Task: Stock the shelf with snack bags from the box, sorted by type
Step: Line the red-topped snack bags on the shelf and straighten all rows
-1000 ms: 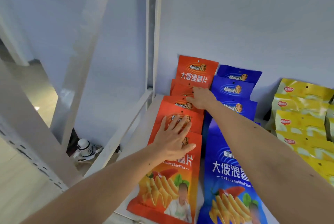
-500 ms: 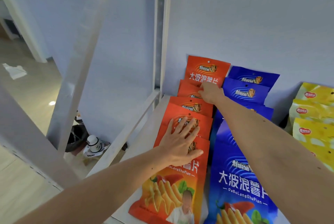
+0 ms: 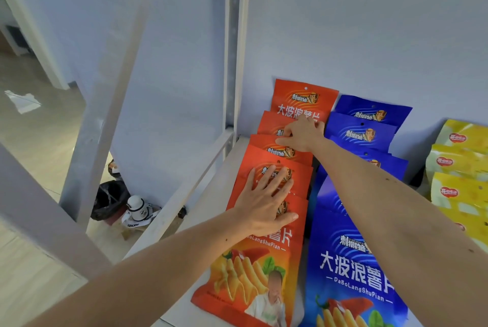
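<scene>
Both hands (left hand (image 3: 265, 201), right hand (image 3: 303, 132)) stay put.

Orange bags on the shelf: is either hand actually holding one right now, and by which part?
The right hand pinches the top edge of an orange bag near the back of the row. The left hand only presses flat on a nearer orange bag.

Cut off by the right edge: yellow bags (image 3: 464, 168). Cropped at the bottom: front blue bag (image 3: 353, 260). Hidden under the right hand (image 3: 303, 134): rear orange bags' (image 3: 266, 126) lettering.
</scene>
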A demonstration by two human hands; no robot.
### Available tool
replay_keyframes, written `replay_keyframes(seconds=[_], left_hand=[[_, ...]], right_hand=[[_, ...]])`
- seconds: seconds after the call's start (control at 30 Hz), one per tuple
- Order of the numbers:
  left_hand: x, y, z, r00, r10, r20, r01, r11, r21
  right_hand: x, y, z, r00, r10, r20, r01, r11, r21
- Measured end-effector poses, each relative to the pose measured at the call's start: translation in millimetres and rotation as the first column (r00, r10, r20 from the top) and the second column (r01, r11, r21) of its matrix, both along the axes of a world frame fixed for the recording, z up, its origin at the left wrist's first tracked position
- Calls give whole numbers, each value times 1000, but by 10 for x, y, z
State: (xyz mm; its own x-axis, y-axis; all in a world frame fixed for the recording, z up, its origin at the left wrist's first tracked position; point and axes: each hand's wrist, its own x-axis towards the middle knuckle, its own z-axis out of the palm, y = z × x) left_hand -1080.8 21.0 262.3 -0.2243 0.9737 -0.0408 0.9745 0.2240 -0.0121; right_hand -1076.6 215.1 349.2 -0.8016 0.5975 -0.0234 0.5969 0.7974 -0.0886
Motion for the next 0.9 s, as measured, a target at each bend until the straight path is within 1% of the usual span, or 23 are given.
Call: replay_keyframes(seconds=[0.07,0.13,0.2,0.27,0.33,0.4,0.43,0.47,0.53,0.63,0.7,0.77,0.83,0.9], left_hand=[[-3,8,9,1000,4,-3,-4,1000,6],[-13,27,21,1000,14,1,-14,1000,8],[-22,44,21,1000,19,1,-19,1000,13],[-22,45,7,1000,18,-1,-18,1000,22],[-21,33,-9,1000,18,0,-18,999,42],[-16,19,-13,999,12,-30,-10,997,74],[-8,13,-1,998,2,-59,3,996,94],[5,6,13,996,-12,-89,21,994,110],[43,-18,32,991,-42,-126,61,987,149],[107,-67,51,989,-60,-138,91,969,231],[125,-98,84,996,-49,-71,63,975,211],[120,-122,109,1000,-24,-3,24,994,110],[112,-142,122,1000,-13,3,13,999,48],[110,-179,115,1000,-13,8,13,999,37]], right_hand=[[-10,3,-1,998,12,-54,-10,1000,28],[-18,17,5,995,-7,-101,14,998,67],[-6,25,12,994,-38,-107,46,996,77],[14,15,6,994,-35,-100,46,994,104],[34,-28,11,984,4,-178,28,984,174],[47,-108,33,962,105,-252,-49,974,222],[54,-152,45,960,156,-234,-112,975,190],[61,-192,50,964,190,-188,-169,978,124],[86,-264,27,973,215,-85,-217,976,-17],[110,-308,-43,971,237,-43,-239,970,-42],[116,-336,-48,971,228,-76,-231,972,-34],[129,-359,-21,971,210,-112,-213,977,-18],[139,-371,-10,975,194,-109,-194,981,12],[153,-366,-41,971,172,-164,-169,985,28]])
